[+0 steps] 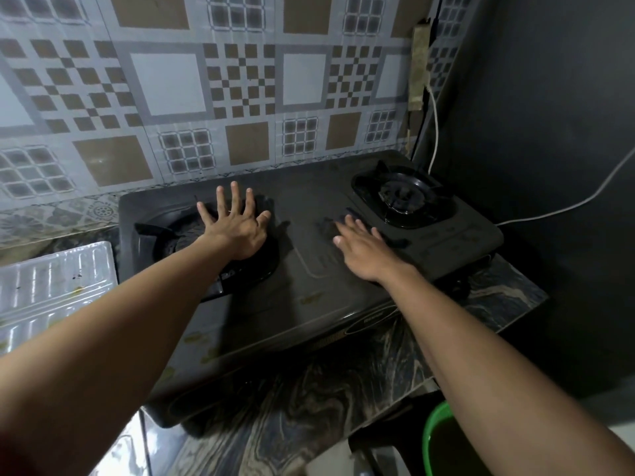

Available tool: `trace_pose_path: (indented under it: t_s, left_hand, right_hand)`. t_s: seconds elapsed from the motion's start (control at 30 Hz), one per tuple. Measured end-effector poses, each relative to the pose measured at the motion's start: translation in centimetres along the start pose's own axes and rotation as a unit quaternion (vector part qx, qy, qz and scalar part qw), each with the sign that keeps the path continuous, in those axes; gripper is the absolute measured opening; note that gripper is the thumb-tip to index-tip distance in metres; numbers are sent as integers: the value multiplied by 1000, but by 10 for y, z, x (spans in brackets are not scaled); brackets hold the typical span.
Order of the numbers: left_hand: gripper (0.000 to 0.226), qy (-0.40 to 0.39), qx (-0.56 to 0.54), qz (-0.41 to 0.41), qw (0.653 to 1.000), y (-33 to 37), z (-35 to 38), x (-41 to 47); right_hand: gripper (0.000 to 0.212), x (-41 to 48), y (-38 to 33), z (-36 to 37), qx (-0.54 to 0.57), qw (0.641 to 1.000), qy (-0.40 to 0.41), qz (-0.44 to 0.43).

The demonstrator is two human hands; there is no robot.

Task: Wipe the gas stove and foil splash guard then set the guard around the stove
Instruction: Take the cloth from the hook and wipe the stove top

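Note:
A dark two-burner gas stove point(309, 269) sits on a marbled counter against a patterned tile wall. My left hand point(237, 225) hovers with fingers spread over the left burner point(192, 242), holding nothing. My right hand point(360, 249) lies flat, fingers apart, on the stove's middle panel just left of the right burner point(402, 199). The ribbed foil splash guard point(51, 286) lies flat on the counter to the left of the stove, with some stains on it. No cloth shows in either hand.
A dark wall point(549, 166) closes in the right side. A white cable point(434, 132) hangs from a wall fixture behind the right burner and runs off right. A green basin point(433, 438) sits below the counter's front right edge. The marbled counter point(309, 424) extends in front.

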State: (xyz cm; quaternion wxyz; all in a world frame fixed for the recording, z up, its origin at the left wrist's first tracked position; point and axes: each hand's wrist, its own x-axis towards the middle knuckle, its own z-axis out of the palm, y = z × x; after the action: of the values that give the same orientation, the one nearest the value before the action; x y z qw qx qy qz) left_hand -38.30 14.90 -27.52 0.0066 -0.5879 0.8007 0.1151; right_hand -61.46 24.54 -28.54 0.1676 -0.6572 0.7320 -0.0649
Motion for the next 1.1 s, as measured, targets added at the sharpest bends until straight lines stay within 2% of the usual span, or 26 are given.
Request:
trace_pose_path:
  t_s: [0.1,0.2,0.57,0.77,0.87,1.1]
  left_hand:
    - [69,0,-6,4,1000,0,0,-1]
    - [70,-6,-22,5,1000,-1,0,-2]
    - [70,-18,-44,1,999,0,1,-2]
    - [69,-13,-39,-3,999,2,0,-2]
    - [69,3,-36,1,999,4,0,-3]
    - [72,42,-5,30,999,23,7,-6]
  right_hand:
    - [52,-4,20,-7,8,999,9,53]
    - [52,-14,14,-3,-3,997,12,70]
    - [48,-79,-88,45,-16,993,16,-113]
    - [48,-106,-75,51,-12,987,22,-161]
    - [49,-101,-52,44,-10,989,26,-144]
    - [52,-71,9,16,3,998,41,-39]
